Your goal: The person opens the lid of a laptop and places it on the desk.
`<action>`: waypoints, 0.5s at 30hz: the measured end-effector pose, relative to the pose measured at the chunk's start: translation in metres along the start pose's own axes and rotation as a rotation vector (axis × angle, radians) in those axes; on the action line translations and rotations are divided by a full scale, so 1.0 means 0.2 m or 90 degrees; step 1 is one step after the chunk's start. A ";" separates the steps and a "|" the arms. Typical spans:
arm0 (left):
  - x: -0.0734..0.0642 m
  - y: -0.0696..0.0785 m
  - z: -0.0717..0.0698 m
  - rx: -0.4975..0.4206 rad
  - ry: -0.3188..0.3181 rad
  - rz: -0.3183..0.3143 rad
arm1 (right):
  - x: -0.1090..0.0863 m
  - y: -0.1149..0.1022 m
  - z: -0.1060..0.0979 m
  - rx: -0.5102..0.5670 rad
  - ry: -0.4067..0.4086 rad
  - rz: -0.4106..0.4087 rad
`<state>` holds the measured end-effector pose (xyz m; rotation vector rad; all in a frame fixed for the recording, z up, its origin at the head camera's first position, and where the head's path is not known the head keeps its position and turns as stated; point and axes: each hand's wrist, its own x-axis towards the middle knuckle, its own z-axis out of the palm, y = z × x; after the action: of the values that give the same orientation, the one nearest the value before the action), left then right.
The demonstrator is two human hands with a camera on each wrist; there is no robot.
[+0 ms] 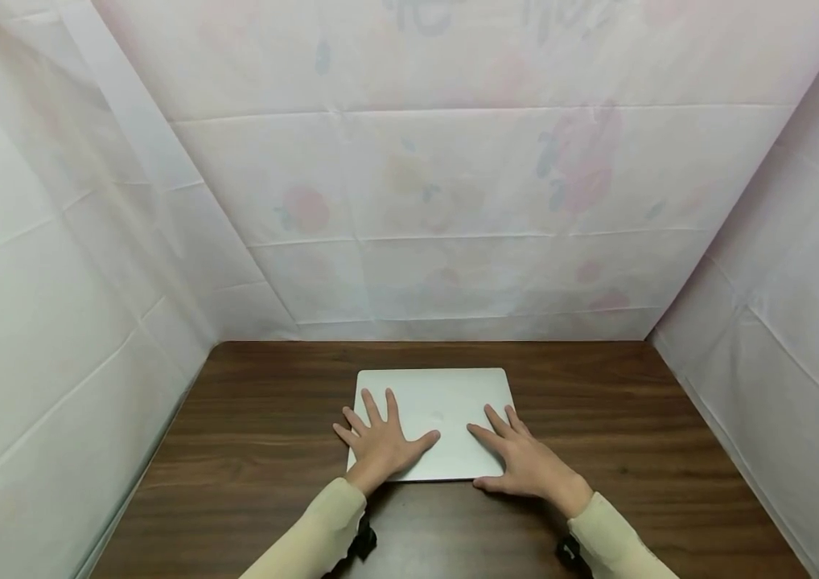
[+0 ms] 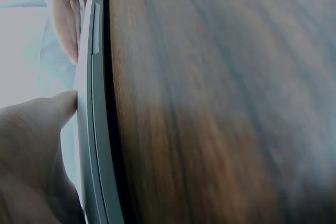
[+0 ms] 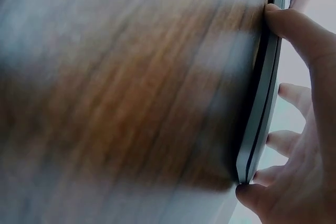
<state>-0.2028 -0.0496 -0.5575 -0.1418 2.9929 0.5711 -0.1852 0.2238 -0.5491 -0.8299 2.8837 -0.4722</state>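
A closed silver laptop (image 1: 446, 402) lies flat on the wooden table, its long front edge towards me. My left hand (image 1: 383, 446) rests on the left part of the lid, fingers spread wide, little finger reaching past the left edge. In the left wrist view its thumb (image 2: 65, 106) touches the lid close to the front edge. My right hand (image 1: 525, 465) is at the laptop's front right corner, fingertips on the lid. The right thumb (image 3: 286, 22) lies against the front edge, near the small notch, in the right wrist view. Between the lid and base runs a thin seam (image 2: 94, 103).
The dark wood-grain table (image 1: 257, 450) has rounded far corners. Pale fabric with faint fruit prints hangs behind it as a back wall (image 1: 453, 281), with similar sheets along the left side (image 1: 55, 362) and right side (image 1: 800, 322). Black straps (image 1: 364, 537) sit at the wrists.
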 end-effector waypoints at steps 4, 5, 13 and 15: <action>0.00 -0.03 0.00 0.000 -0.012 0.015 | 0.01 0.00 -0.01 -0.003 0.003 0.001; 0.00 -0.04 0.00 -0.005 -0.012 0.022 | 0.01 0.00 -0.01 -0.004 0.003 0.002; -0.02 -0.11 -0.03 -0.031 -0.028 0.064 | 0.00 0.00 0.00 0.005 -0.008 0.013; -0.03 -0.13 -0.04 -0.035 -0.038 0.078 | 0.00 0.00 0.00 0.007 -0.010 0.015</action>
<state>-0.1948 -0.0761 -0.5599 0.0535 2.9444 0.6573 -0.1854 0.2233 -0.5496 -0.7934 2.8705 -0.4754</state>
